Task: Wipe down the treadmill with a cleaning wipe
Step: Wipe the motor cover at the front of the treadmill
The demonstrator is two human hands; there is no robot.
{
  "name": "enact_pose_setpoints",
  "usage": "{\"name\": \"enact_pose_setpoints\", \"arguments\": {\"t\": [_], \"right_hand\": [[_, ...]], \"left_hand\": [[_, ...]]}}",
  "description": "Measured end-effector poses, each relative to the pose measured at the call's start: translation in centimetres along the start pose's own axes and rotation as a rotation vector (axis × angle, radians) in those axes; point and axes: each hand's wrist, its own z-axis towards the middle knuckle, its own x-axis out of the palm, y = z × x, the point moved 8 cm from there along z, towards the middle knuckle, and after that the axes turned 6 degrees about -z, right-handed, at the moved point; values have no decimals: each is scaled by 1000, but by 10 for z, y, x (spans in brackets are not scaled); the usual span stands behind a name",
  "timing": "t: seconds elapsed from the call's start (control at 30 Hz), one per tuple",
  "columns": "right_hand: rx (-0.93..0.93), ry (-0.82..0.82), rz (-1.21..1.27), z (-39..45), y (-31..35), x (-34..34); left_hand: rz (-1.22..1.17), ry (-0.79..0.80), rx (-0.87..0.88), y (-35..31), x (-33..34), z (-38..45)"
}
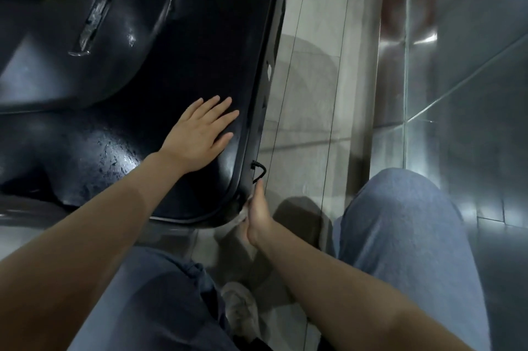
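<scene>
Two hands meet the treadmill [177, 59]: left hand [200, 133] flat, fingers straight; right hand [258, 216] presses a mostly hidden wipe [243, 215], grip unclear.

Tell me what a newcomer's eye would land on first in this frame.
First, the left hand, fingers straight, resting flat on the glossy black treadmill cover at frame centre. Next, the right hand just below, pressing a pale cleaning wipe against the cover's lower right corner, near a small black cable. Blue-jeaned knees fill the foreground.
</scene>
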Motion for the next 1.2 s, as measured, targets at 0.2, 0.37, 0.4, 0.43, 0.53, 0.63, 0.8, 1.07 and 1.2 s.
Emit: {"name": "enact_pose_setpoints", "arguments": {"t": [0.2, 0.37, 0.4, 0.43, 0.53, 0.63, 0.8, 1.07, 1.2], "right_hand": [[-220, -257, -192, -4, 30, -1], [-19, -181, 22, 13, 6, -10], [-59, -198, 18, 10, 10, -8], [-128, -228, 10, 7, 14, -5], [-479, -309, -69, -12, 41, -1], [-724, -237, -333, -22, 75, 22], [-813, -308, -538, 10, 141, 33], [-522, -185, -257, 41, 154, 13], [-791, -215, -440, 29, 186, 42]], "left_hand": [[-21, -33, -14, 2, 0, 4], [-26, -43, -23, 3, -2, 16], [-40, -49, -30, 3, -4, 20], [-59, -54, -37, 4, -6, 26], [-93, -68, -49, 8, -13, 50], [-71, -68, -33, 14, -20, 80], [6, -38, -38, 27, -18, 106], [96, -67, -58, 25, -14, 104], [102, -77, -55, 26, -12, 105]]}}
